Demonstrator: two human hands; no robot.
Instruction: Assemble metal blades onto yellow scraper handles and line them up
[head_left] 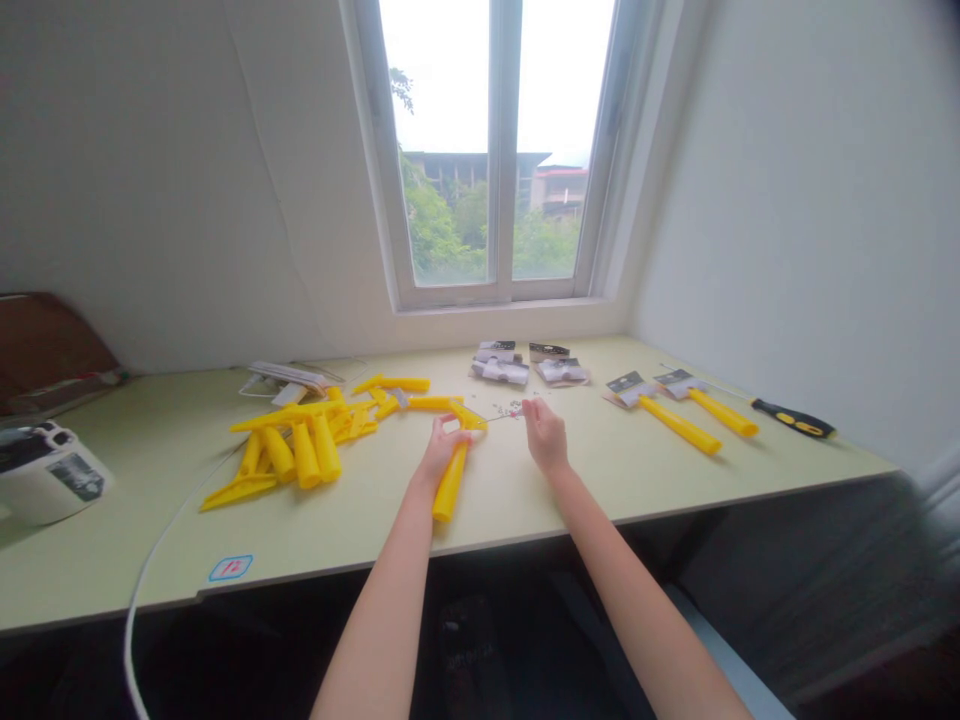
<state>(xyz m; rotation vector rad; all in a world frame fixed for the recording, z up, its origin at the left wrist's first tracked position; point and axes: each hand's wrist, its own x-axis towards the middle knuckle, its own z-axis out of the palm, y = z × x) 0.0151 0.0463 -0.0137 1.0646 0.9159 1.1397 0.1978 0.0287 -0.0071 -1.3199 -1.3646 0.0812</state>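
Observation:
My left hand (pixel 442 447) is closed around a yellow plastic scraper (pixel 451 483), near where its round hollow handle meets the flared head. The handle points down toward the table's front edge. To its right, my right hand (pixel 546 437) is closed in a fist. A thin metal shaft (pixel 498 417), like that of a screwdriver, runs between this fist and the scraper's head; its grip is hidden in the fingers. Small metal pieces (pixel 504 408), too tiny to name, lie on the table just behind the shaft.
Yellow handles and heads (pixel 306 450) are piled on the table (pixel 390 500) at left. Carded packets (pixel 499 370) lie by the window. Two yellow tools with labelled heads (pixel 681 424) and a black-yellow screwdriver (pixel 793 418) lie right. A white mug (pixel 56 480) and cable (pixel 150 555) are left.

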